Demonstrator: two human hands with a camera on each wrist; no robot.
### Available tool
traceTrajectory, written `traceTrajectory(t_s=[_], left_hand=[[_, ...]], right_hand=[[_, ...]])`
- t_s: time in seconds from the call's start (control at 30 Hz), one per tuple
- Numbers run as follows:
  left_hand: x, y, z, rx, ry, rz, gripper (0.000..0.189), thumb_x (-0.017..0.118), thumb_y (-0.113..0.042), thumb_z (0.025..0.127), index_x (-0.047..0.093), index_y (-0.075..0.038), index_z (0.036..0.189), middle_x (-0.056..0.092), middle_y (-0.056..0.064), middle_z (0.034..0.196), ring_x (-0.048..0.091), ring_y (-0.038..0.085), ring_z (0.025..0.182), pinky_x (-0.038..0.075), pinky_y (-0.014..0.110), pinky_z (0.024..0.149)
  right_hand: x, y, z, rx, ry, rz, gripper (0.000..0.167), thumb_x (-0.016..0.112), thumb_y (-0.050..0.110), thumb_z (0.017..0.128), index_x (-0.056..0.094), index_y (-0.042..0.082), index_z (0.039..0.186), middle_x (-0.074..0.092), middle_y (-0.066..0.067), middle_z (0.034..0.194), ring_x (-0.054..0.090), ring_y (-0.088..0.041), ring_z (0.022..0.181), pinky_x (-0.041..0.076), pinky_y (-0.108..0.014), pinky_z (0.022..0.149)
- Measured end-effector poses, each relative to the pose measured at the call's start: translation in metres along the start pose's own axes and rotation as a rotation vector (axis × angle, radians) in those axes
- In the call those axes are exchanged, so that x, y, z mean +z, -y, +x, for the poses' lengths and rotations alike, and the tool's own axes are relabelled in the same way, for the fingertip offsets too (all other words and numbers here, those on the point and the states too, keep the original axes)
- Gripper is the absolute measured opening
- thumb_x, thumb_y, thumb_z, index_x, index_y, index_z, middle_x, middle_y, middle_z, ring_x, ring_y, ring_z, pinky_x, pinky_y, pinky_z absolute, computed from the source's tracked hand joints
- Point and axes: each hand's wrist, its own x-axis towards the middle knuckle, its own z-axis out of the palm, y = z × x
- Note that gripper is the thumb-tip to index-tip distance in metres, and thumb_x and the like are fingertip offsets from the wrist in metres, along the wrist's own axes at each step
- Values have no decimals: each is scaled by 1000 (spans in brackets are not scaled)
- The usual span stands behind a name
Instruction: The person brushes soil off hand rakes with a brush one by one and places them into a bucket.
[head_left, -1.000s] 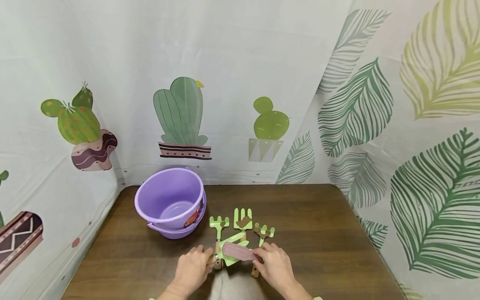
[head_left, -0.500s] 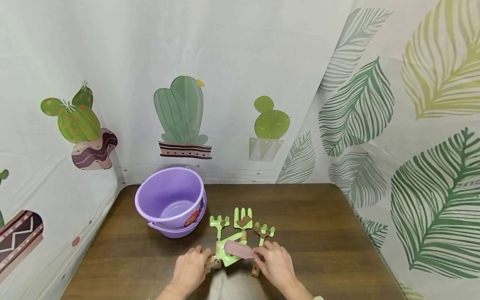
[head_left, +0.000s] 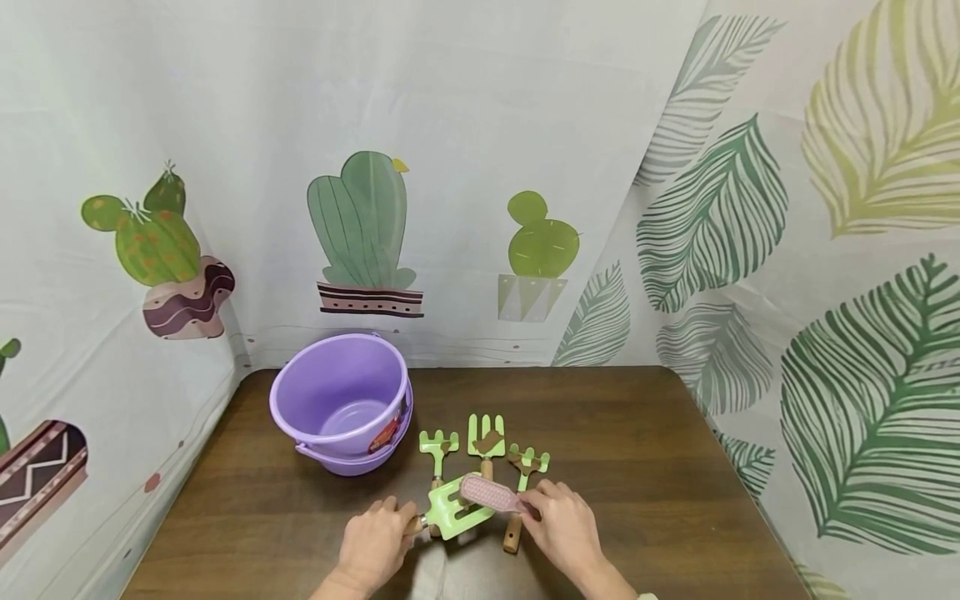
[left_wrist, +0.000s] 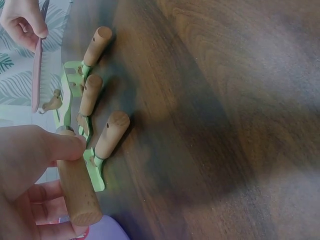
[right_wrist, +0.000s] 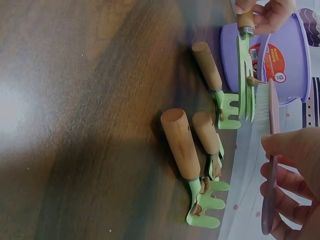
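In the head view, my left hand [head_left: 372,543] holds a green garden fork [head_left: 442,518] by its wooden handle [left_wrist: 80,195], tines pointing right. My right hand [head_left: 564,529] pinches the handle of a pink brush [head_left: 487,493]. The brush's white bristles [right_wrist: 262,106] face the fork and overlap its tines in the head view. A brown lump [right_wrist: 253,81] sits on the fork beside the bristles. Under and behind the held fork lie two small green hand rakes [head_left: 438,443] and a second green fork [head_left: 480,429], all with wooden handles and brown smears.
A purple bucket [head_left: 318,392] with a red label stands at the back left of the dark wooden table [head_left: 637,450]. Behind the table hangs a white cloth [head_left: 465,100] printed with cacti and leaves.
The fork in my left hand has turned so its face and tines show more toward the head camera. The brush in my right hand has shifted slightly right and away from me.
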Motion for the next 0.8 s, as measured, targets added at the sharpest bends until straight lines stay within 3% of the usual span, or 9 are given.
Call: traceTrajectory(t_s=[0.23, 0.47, 0.8], left_hand=[[-4, 2, -2, -16, 48, -13, 39, 85, -30, 51, 55, -20, 74, 50, -2, 66, 53, 17, 58, 41, 32, 40], [-6, 8, -6, 16, -22, -3, 42, 85, -29, 47, 55, -18, 73, 49, -2, 65, 54, 18, 58, 42, 32, 40], [-3, 7, -8, 29, -16, -30, 41, 86, -28, 47, 56, -19, 74, 49, -2, 65, 53, 17, 58, 42, 32, 41]], right_hand=[[-5, -7, -4, 11, 22, -16, 26, 83, 22, 54, 72, 23, 78, 55, 15, 70, 47, -4, 60, 39, -22, 51], [-10, -11, -7, 53, 55, -29, 25, 84, 22, 55, 72, 23, 77, 56, 15, 71, 49, -4, 62, 42, -23, 52], [-6, 5, 0, -33, 29, 25, 27, 82, 22, 56, 72, 24, 80, 57, 16, 72, 47, -3, 61, 40, -21, 53]])
